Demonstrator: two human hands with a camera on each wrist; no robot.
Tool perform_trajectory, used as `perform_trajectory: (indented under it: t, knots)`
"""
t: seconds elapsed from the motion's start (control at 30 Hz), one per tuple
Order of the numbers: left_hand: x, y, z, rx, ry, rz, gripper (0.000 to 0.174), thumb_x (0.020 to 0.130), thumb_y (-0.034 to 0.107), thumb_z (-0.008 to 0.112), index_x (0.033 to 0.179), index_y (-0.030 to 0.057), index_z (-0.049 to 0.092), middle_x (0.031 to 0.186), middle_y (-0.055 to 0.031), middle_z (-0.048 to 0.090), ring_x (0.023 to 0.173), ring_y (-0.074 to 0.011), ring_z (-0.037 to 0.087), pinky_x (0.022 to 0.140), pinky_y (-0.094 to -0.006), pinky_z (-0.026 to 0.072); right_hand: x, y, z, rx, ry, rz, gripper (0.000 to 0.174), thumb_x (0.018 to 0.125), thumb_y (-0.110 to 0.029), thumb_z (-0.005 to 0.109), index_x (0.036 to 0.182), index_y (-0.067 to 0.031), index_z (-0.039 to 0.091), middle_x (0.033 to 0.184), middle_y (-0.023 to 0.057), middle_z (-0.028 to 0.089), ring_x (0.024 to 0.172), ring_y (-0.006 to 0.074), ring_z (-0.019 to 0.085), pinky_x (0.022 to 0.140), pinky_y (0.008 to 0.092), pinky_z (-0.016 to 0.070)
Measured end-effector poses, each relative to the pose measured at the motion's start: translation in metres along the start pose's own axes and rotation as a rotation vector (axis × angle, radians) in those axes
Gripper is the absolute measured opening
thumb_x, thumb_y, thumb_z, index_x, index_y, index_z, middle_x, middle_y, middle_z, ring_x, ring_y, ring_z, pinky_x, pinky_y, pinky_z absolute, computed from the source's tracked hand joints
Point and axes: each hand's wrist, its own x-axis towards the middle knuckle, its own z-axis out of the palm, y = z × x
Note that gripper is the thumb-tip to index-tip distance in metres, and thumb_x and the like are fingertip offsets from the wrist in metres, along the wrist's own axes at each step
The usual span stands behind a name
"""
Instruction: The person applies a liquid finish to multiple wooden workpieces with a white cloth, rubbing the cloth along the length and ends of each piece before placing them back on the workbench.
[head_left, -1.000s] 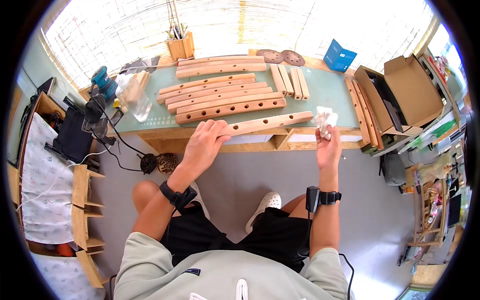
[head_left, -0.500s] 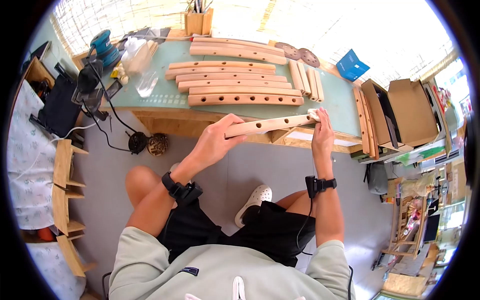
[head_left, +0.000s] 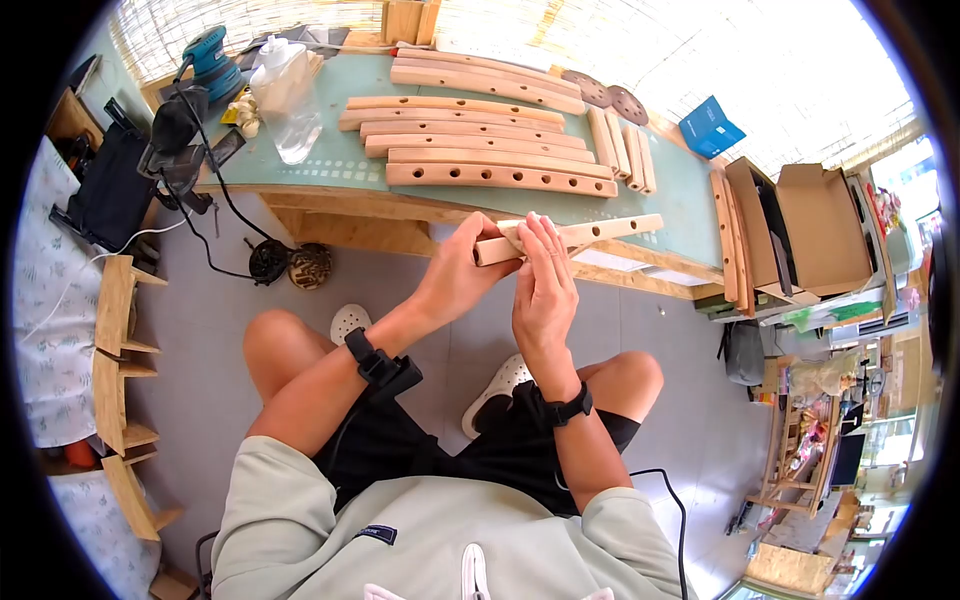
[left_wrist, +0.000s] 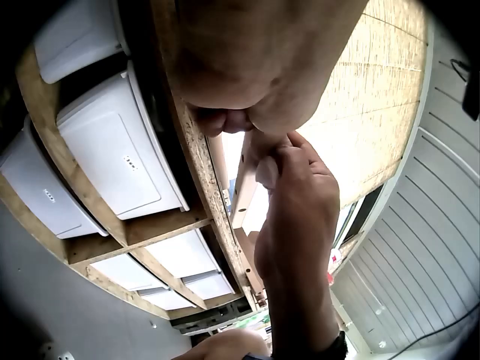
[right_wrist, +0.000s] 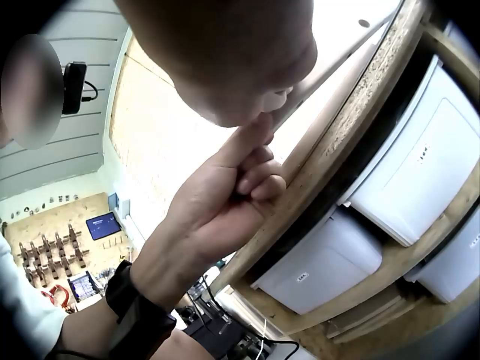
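Note:
Above the front edge of the bench, a pale wooden bar with a row of round holes (head_left: 640, 225) is held up and slants slightly upward to the right. My left hand (head_left: 450, 275) grips its left end, thumb below and fingers over it. Close beside it, my right hand (head_left: 546, 290) wraps a crumpled white cloth (right_wrist: 276, 99) around the bar, fingers extended over the far side. Most of the cloth is hidden by the fingers. The bar's right part sticks out past the right hand.
Several similar drilled bars (head_left: 500, 178) lie in rows on the green mat (head_left: 350, 178), with short blocks (head_left: 630, 160) to their right. A clear bottle (head_left: 290, 110) and a blue sander (head_left: 210, 65) stand at left. An open cardboard box (head_left: 825, 225) and a blue card (head_left: 711, 127) are at right.
My right hand has brought the cloth onto the bar's right end and then moved left along it, up to the left hand. The left hand keeps its grip on the left end.

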Motion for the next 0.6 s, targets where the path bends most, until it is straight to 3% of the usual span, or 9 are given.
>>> perform_trajectory:
  t: [0.2,0.27,0.3,0.37,0.53,0.6]
  knots:
    - [0.002,0.004,0.004,-0.078,-0.041,-0.001,0.032,0.087,0.006,0.082,0.107,0.0032,0.058,0.102,-0.0056,0.069,0.094,-0.0096,0.064,0.079,-0.0288,0.0542,0.006,-0.001,-0.013,0.102,0.021,0.055,0.037,0.096,0.006,0.052,0.130,-0.0014,0.066,0.138,0.0161,0.065,0.135,0.0349,0.057,0.114,0.0460,0.0442]
    - [0.001,0.003,0.010,-0.147,-0.067,-0.019,0.031,0.088,0.004,0.080,0.110,0.0032,0.058,0.103,-0.0056,0.069,0.095,-0.0100,0.064,0.080,-0.0291,0.0542,0.006,0.000,-0.018,0.368,0.083,0.301,0.038,0.096,0.007,0.051,0.130,-0.0016,0.066,0.137,0.0158,0.066,0.136,0.0343,0.057,0.114,0.0449,0.0445]
    - [0.000,0.002,0.013,-0.218,-0.095,-0.037,0.031,0.089,0.003,0.078,0.112,0.0032,0.057,0.105,-0.0057,0.069,0.096,-0.0103,0.064,0.082,-0.0293,0.0542,0.005,-0.001,-0.018,0.367,0.080,0.298,0.038,0.096,0.007,0.051,0.130,-0.0016,0.066,0.137,0.0158,0.066,0.136,0.0343,0.057,0.114,0.0449,0.0445]
    - [-0.001,0.000,0.019,-0.230,-0.088,-0.002,0.032,0.091,0.003,0.077,0.115,0.0033,0.057,0.106,-0.0059,0.069,0.097,-0.0107,0.064,0.082,-0.0293,0.0541,0.001,-0.004,-0.016,0.155,0.051,0.153,0.038,0.096,0.008,0.050,0.129,-0.0005,0.066,0.137,0.0169,0.066,0.135,0.0345,0.057,0.113,0.0446,0.0452]
    - [-0.002,-0.003,0.020,-0.217,-0.113,0.061,0.035,0.092,0.004,0.076,0.119,0.0019,0.054,0.107,-0.0101,0.068,0.098,-0.0128,0.064,0.084,-0.0292,0.0539,-0.004,-0.014,-0.014,0.136,0.032,0.013,0.038,0.093,0.007,0.054,0.128,-0.0001,0.067,0.135,0.0170,0.066,0.134,0.0345,0.058,0.114,0.0453,0.0451]
    - [-0.003,-0.019,0.029,-0.575,-0.156,-0.102,0.034,0.093,0.006,0.076,0.121,0.0037,0.057,0.108,-0.0030,0.066,0.096,-0.0108,0.062,0.085,-0.0257,0.0532,-0.007,-0.040,-0.019,0.148,-0.105,-0.092,0.039,0.090,0.005,0.058,0.127,0.0001,0.067,0.134,0.0170,0.067,0.133,0.0343,0.059,0.115,0.0457,0.0439]
